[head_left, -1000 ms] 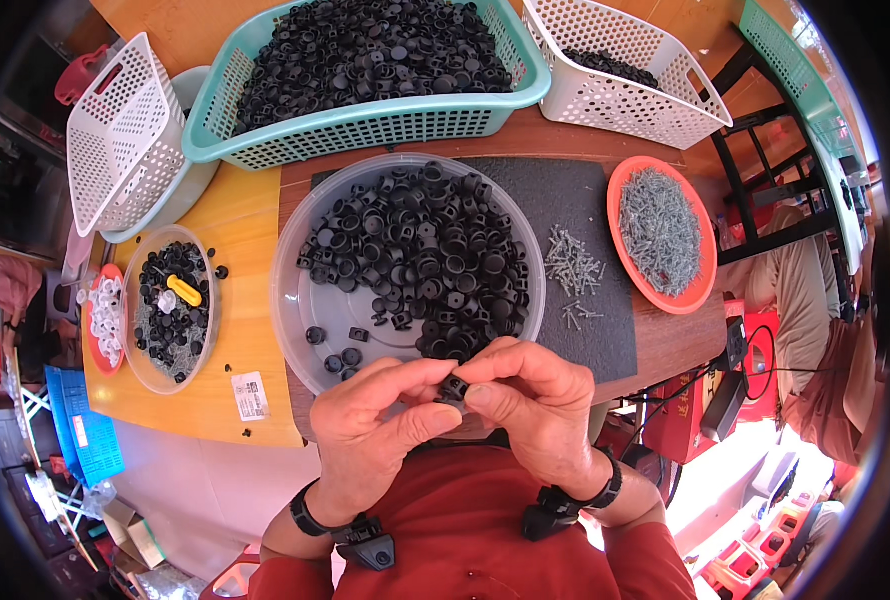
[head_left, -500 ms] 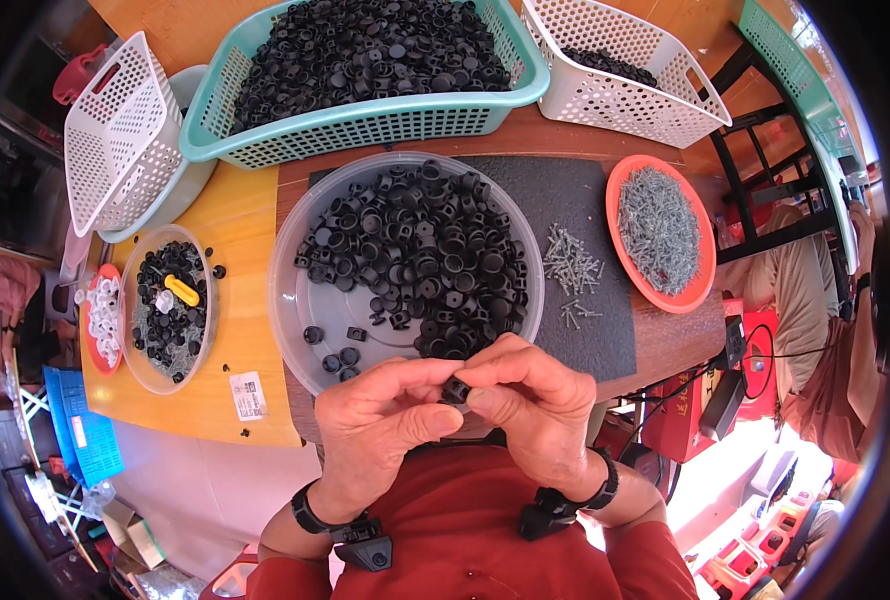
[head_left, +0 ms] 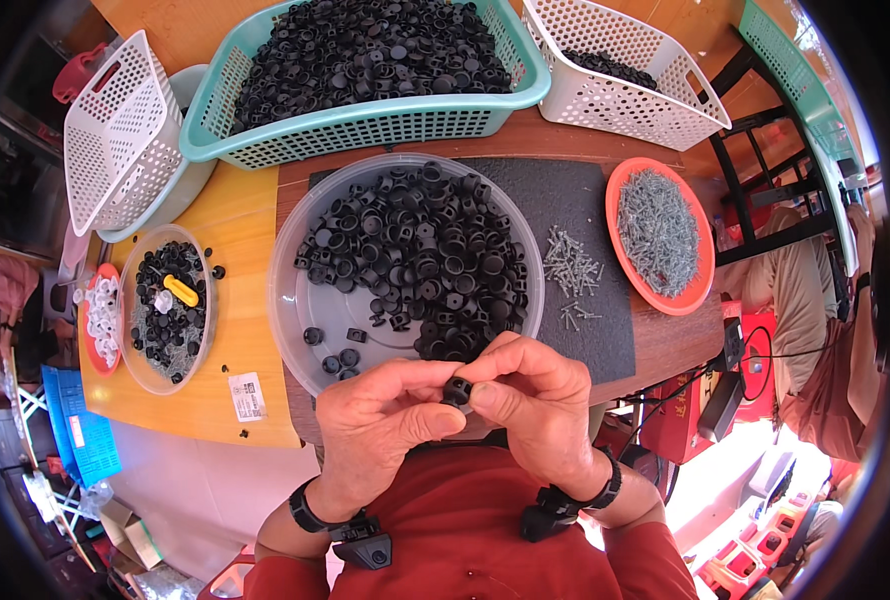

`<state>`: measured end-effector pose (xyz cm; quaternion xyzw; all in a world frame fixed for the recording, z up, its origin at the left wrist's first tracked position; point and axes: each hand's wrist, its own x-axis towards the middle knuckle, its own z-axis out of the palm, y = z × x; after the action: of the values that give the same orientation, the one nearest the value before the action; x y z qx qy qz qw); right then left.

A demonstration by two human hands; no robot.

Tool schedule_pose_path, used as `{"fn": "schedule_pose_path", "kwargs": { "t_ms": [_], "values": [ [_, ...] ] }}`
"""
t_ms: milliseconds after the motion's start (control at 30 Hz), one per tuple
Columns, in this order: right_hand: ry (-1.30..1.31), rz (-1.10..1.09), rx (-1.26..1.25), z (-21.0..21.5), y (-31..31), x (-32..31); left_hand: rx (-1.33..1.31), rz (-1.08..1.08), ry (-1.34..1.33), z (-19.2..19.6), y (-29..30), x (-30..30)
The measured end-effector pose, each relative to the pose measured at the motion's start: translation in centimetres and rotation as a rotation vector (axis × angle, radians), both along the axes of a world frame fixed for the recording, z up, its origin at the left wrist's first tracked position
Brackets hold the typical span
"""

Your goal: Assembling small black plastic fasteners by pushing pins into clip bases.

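Black part (head_left: 456, 391) was pinched between left hand (head_left: 385, 425) and right hand (head_left: 535, 408); they hid some tub (head_left: 337, 308) rim. Teal basket (head_left: 365, 127) stood at 12, loose screws (head_left: 573, 262) at 1, orange plate (head_left: 677, 305) at 2.

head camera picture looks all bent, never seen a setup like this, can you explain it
No robot here: a person's left hand and right hand are seen by a head-worn fisheye camera looking down, so straight edges bend. The right fingers pinch a small black plastic part; the left fingers are beside it, and whether they grip is unclear. On the table beyond, a round clear tub holds similar parts. To its right, silver screws or nails lie on a black mat, with more in an orange plate. Behind, a teal basket holds more black parts.
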<state>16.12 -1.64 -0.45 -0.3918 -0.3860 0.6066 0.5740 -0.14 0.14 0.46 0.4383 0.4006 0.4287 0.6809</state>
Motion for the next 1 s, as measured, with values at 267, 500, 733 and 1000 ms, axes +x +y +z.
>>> {"fn": "schedule_pose_path", "kwargs": {
  "t_ms": [267,500,733,1000],
  "values": [
    [-0.094,-0.023,0.066,0.0,0.1,0.0,-0.101,-0.052,-0.099,-0.1,0.3,-0.1],
    [-0.157,-0.016,0.082,0.1,0.1,0.2,-0.073,-0.04,-0.05,0.1,0.0,0.2],
    [-0.352,-0.063,0.205,0.8,-0.1,0.4,0.419,-0.063,0.289,-0.5,0.4,0.0],
    [-0.363,-0.047,0.251,0.9,-0.2,0.6,0.558,-0.054,0.302,-1.5,0.4,0.0]
  ]
}}
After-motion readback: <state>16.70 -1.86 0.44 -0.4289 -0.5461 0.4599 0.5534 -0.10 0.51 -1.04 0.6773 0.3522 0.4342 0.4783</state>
